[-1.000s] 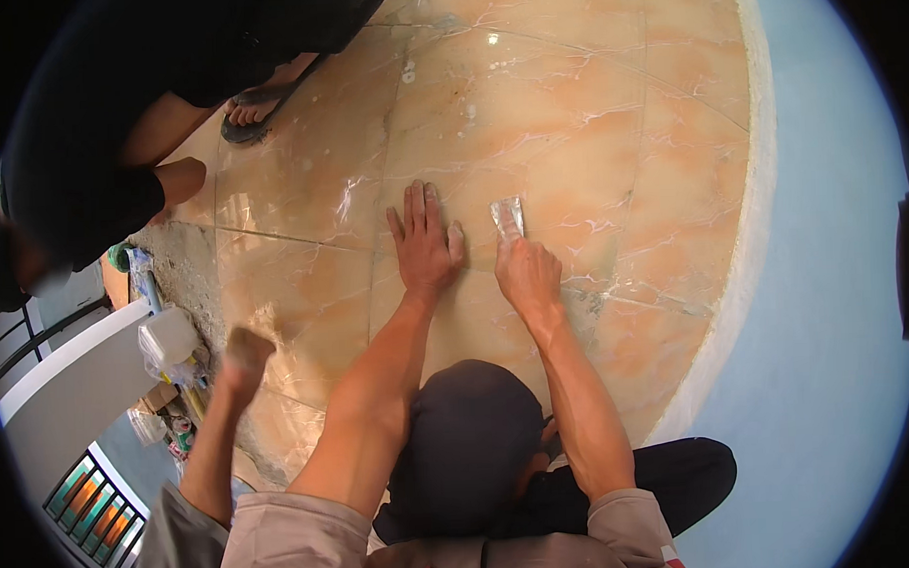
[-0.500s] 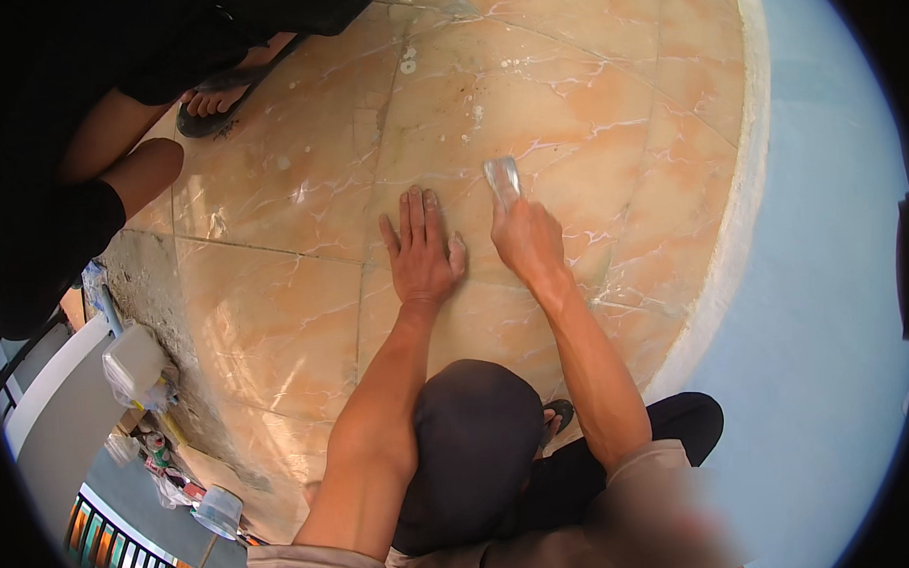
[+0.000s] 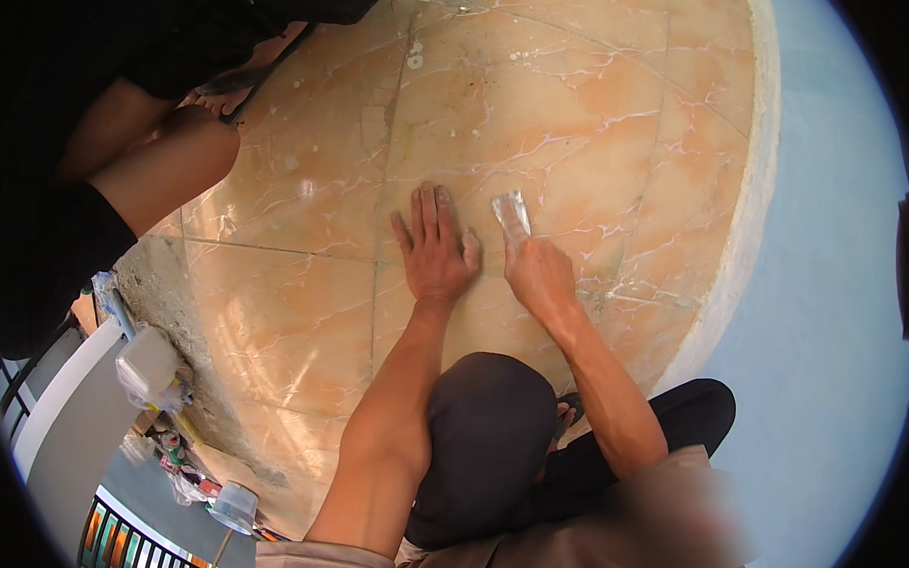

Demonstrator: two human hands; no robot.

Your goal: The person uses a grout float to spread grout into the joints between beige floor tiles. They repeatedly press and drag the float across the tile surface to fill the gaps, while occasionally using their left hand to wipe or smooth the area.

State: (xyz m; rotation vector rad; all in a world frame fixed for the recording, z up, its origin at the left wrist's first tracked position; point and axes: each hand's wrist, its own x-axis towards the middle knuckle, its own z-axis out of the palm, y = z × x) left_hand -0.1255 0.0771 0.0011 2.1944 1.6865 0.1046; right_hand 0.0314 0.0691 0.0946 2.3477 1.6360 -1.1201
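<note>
The floor is of polished stone tiles, orange-beige with white veins like marble — smooth and a little glossy, with pale dusty smears. Its left edge is bare grey concrete, rough and matt. The right hand presses a small scraper on the tile; it looks like thin shiny metal or clear plastic, I cannot tell which. The left hand lies flat on the smooth tile. The trousers are of dark matt cloth. The wall beside is pale blue — painted, even, matt.
</note>
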